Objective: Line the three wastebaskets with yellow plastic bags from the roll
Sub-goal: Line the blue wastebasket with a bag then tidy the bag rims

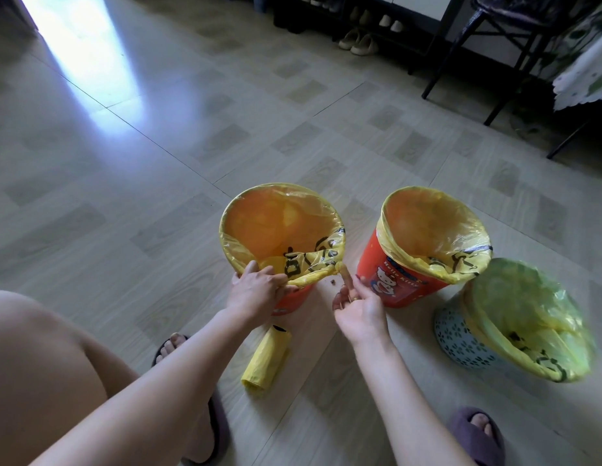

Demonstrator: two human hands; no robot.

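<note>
Three wastebaskets stand on the floor, each with a yellow bag over its rim. At the left orange basket, my left hand grips the gathered slack of its yellow bag at the near rim. My right hand is just right of it, one finger raised and touching the twisted end of that slack, the other fingers loosely curled. The middle orange basket and the pale patterned basket stand to the right. The yellow bag roll lies on the floor between my forearms.
My feet in purple slippers sit at the bottom of the view, my knee at the left. A dark chair and a cloth-covered table stand at the far right. Shoes line a rack at the back.
</note>
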